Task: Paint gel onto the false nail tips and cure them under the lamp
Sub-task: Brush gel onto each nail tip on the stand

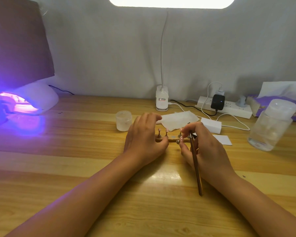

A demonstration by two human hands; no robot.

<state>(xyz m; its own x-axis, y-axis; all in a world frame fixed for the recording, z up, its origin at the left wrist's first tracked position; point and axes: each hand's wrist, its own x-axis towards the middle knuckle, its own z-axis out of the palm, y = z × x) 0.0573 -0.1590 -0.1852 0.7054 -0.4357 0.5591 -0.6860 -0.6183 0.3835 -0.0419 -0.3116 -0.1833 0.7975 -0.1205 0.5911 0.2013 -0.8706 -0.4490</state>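
Near the middle of the worktop [161,194], the wooden holder strip [173,137] carries pink false nail tips [167,130] on little stands. Our left grip [143,139] lies loosely spread over the strip's left end, thumb on it. Our right grip [207,146] keeps the brush [196,166] tucked along its fingers and seems to pinch one stand between thumb and forefinger. We judge the painting well along, since the tips look coloured. Curing is left: the lamp [29,100] glows at the far left corner, well apart from the tips.
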